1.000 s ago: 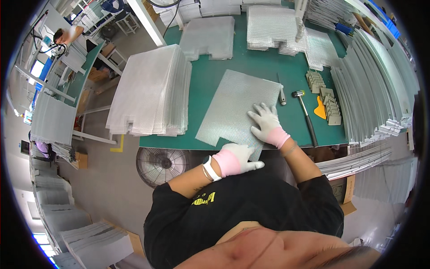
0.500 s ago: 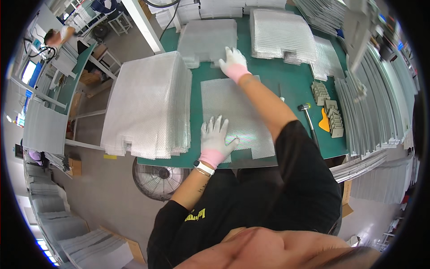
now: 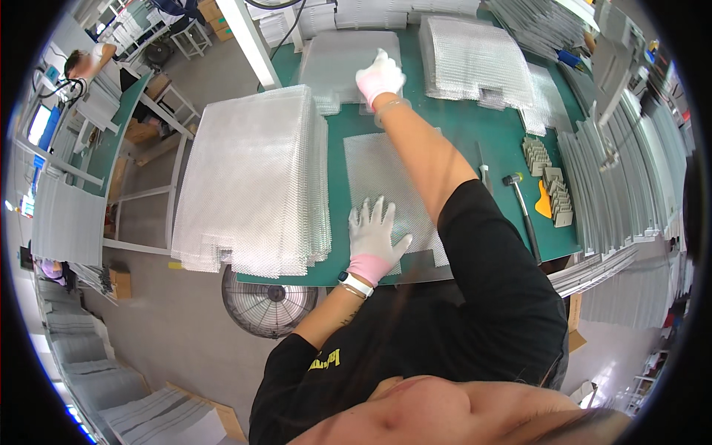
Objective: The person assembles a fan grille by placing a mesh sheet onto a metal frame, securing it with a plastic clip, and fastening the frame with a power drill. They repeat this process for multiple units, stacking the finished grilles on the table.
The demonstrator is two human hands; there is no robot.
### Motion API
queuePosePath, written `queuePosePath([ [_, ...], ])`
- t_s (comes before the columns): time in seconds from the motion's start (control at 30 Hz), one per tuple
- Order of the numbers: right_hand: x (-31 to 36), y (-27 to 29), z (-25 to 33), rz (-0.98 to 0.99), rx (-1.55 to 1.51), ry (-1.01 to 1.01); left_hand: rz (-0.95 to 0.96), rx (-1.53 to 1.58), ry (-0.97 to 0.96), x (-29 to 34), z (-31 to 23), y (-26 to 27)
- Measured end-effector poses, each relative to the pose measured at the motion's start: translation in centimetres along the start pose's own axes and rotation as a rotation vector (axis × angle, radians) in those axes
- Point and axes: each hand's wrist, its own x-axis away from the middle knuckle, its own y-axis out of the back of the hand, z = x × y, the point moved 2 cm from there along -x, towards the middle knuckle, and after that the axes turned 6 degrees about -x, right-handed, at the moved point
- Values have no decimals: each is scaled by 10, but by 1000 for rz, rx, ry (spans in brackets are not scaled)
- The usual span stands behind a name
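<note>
My left hand (image 3: 372, 236), in a white glove with a pink cuff, lies flat with spread fingers on a silvery mesh sheet (image 3: 367, 167) on the green table. My right hand (image 3: 381, 77), gloved alike, is at the right part of a far stack of grey mesh sheets (image 3: 334, 63). One finger of it points away from me and the others look bent; whether they grip a sheet is hidden. My right forearm crosses above the near sheet and covers part of it. To the left of that sheet stands a tall stack of mesh sheets (image 3: 248, 170).
Another mesh stack (image 3: 475, 59) sits far right. Along the right lie a hammer (image 3: 523, 215), a knife-like tool (image 3: 484, 170), an orange scraper-like piece (image 3: 544, 199) and several metal plates (image 3: 556, 196). Thin panels (image 3: 615, 185) line the right edge. A floor fan (image 3: 271, 300) stands below the front edge.
My right hand has moved farther away over the far stack, and its spread fingers now look bent. My left hand stays flat on the near sheet. The whole view has shifted slightly.
</note>
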Motion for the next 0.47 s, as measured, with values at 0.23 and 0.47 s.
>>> queuePosePath([
  [0.23,-11,-13,13,291,140,-245,-34,42,-12,0,2,2],
  [0.47,11,-25,21,132,121,-330,-2,11,-4,1,6,0],
])
